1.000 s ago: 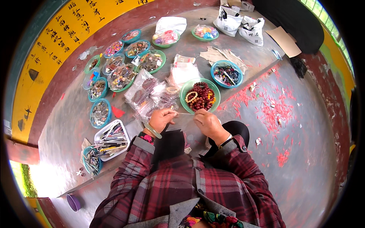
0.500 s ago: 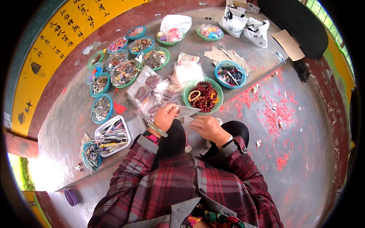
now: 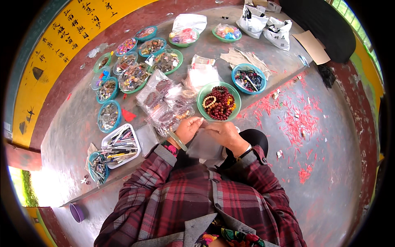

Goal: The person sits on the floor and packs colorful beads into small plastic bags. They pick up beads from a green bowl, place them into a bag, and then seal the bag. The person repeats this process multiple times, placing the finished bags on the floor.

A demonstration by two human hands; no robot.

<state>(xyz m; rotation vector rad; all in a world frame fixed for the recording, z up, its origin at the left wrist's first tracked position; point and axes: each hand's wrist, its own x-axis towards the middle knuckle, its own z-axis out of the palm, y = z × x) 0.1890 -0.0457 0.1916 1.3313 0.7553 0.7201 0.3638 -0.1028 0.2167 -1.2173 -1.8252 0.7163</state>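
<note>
Over my lap, a clear plastic bag (image 3: 204, 146) hangs flat between my hands. My left hand (image 3: 187, 129), with a pale bangle at the wrist, is closed on its upper left edge. At the upper right edge, my right hand (image 3: 225, 134) is closed on the same bag, its fingertips partly hidden. Just beyond them stands a green bowl (image 3: 199, 102) of bead bracelets, mostly dark red (image 3: 222, 100), with one pale bracelet (image 3: 210, 101) on top. Left of that bowl lies a pile of bagged bracelets (image 3: 164, 99). A stack of clear bags (image 3: 202, 75) lies behind it.
Several bowls of small items, among them a blue bowl (image 3: 109, 116), spread over the ledge at left. A white tray (image 3: 139, 153) of pens sits near my left arm. A blue bowl (image 3: 263, 85) of dark cords stands at right. Red paper scraps (image 3: 302, 123) litter the floor.
Both hands have come closer together and slightly nearer to me. The plastic bag, earlier held up toward the green bowl, now hangs down over my lap between them.
</note>
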